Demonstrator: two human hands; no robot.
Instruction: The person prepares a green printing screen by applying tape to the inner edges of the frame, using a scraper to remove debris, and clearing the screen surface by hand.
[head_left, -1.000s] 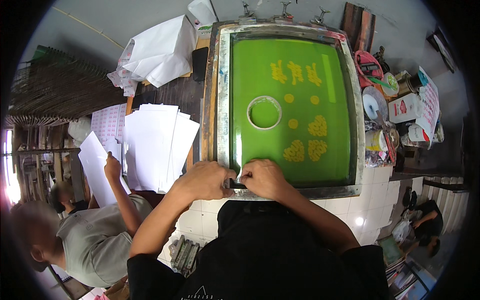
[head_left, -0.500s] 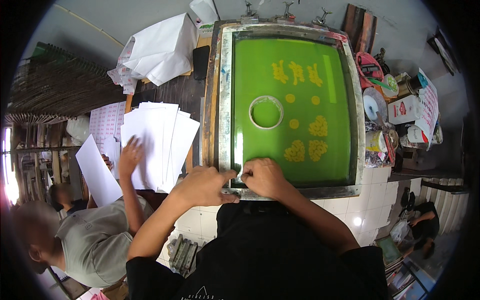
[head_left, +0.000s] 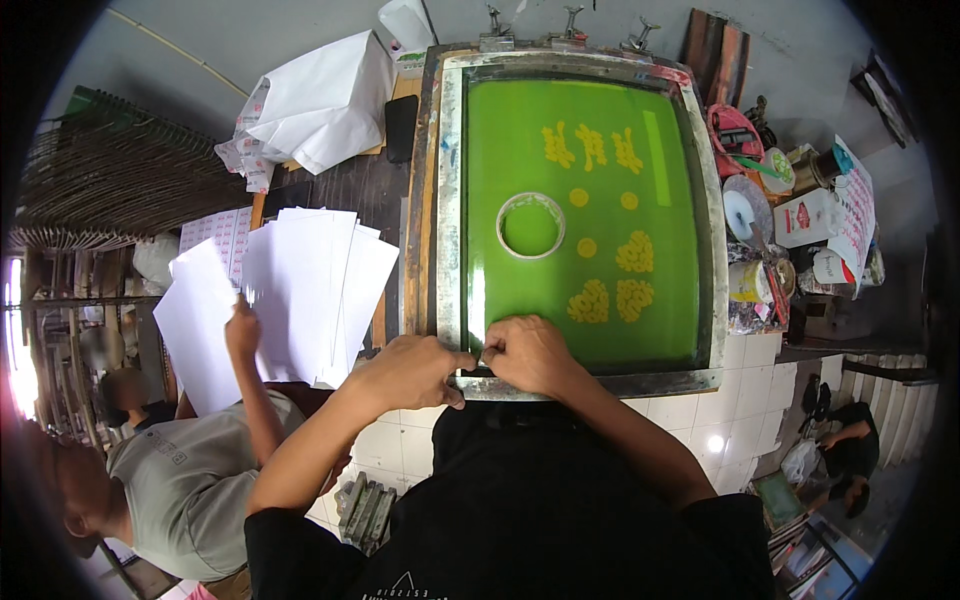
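Note:
A screen-printing frame (head_left: 450,200) with a pale, stained rim lies in front of me, its green mesh (head_left: 600,100) marked with yellow characters, dots and blossom-like shapes. On the mesh rests a ring-shaped tape roll (head_left: 504,246). At the near left corner, my left hand (head_left: 410,370) straddles the rim, index finger on the inner edge and thumb on the outer side. Just right of it, my right hand (head_left: 528,352) is closed, its fingertips pinched low at the near edge of the mesh. Anything between those fingertips is hidden.
To my left, a seated person (head_left: 190,490) handles white paper sheets (head_left: 310,270). A black phone (head_left: 401,128) and a white bag (head_left: 325,100) lie farther back. Hinge clamps (head_left: 572,25) line the far edge. Tubs and cans (head_left: 750,283) crowd the right side.
My left thumb has drawn in slightly toward the frame's corner; my right hand stays put. The person at left has raised a sheet from the pile and moved it left.

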